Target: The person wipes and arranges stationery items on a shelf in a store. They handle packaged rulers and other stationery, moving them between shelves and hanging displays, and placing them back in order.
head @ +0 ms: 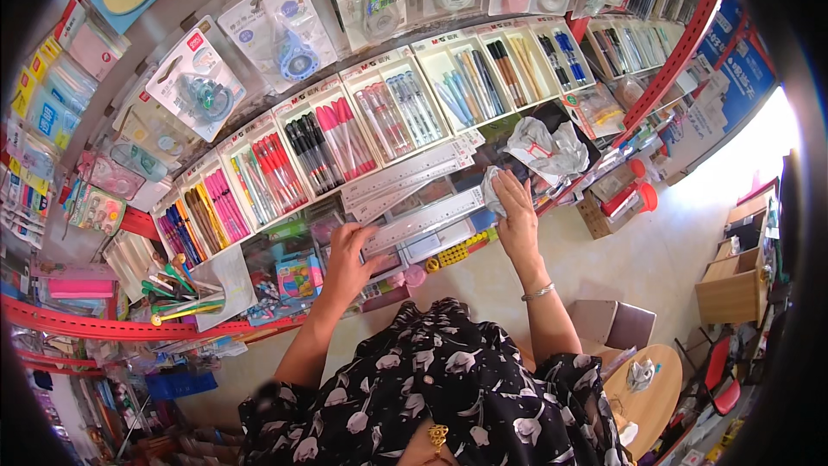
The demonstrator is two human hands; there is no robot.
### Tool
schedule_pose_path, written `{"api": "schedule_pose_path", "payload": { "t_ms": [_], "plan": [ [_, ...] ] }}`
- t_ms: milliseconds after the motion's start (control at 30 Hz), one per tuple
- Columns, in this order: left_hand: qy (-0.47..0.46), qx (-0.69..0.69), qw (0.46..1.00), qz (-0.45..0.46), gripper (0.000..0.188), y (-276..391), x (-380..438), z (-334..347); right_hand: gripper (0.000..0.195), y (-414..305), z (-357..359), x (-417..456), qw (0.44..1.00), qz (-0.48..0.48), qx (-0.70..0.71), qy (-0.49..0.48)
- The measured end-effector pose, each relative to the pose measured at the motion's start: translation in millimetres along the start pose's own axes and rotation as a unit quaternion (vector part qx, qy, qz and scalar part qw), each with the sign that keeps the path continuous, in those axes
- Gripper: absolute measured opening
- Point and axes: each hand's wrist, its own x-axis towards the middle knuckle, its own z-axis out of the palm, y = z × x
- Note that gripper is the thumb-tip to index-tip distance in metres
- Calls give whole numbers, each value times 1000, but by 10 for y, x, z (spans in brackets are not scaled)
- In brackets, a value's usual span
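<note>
A clear plastic ruler (427,219) lies slantwise in front of me over the shelf's front edge. My left hand (346,265) grips its left end, with thumb and fingers around it. At the opposite end, my right hand (517,210) presses a crumpled white tissue or cloth (493,189) against the ruler. The part of the ruler beneath that wad is hidden. Just behind, more clear rulers (404,171) lie in an overlapping pile. Another crumpled grey-white wad (550,144) rests on the shelf to the right of the pile.
White compartment trays (381,158) filled with pens curve along the shelf. Carded correction tapes (297,61) hang behind them. Novelty pens (187,294) stick out at left, beside the red shelf rail (97,327). A box (598,217) and wooden stool (653,395) stand at right.
</note>
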Motion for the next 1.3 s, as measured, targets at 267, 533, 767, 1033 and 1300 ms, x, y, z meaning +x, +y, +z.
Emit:
{"api": "schedule_pose_path", "payload": {
  "t_ms": [267,533,767,1033,1300],
  "plan": [
    [-8,-32,999,-42,31,4,90,-38,53,-43,-148,-170,987,73,135,40],
    [98,15,989,107,21,205,80,33,60,-400,-388,-210,971,104,164,136],
    [23,38,991,128,27,225,-67,-2,53,-1005,180,-268,986,-91,133,-50],
    [32,6,994,104,31,39,-191,88,60,-721,663,-313,977,-176,-17,-123],
    [47,-46,996,59,30,89,-170,54,56,-20,145,121,989,-42,-141,-30]
  ]
}}
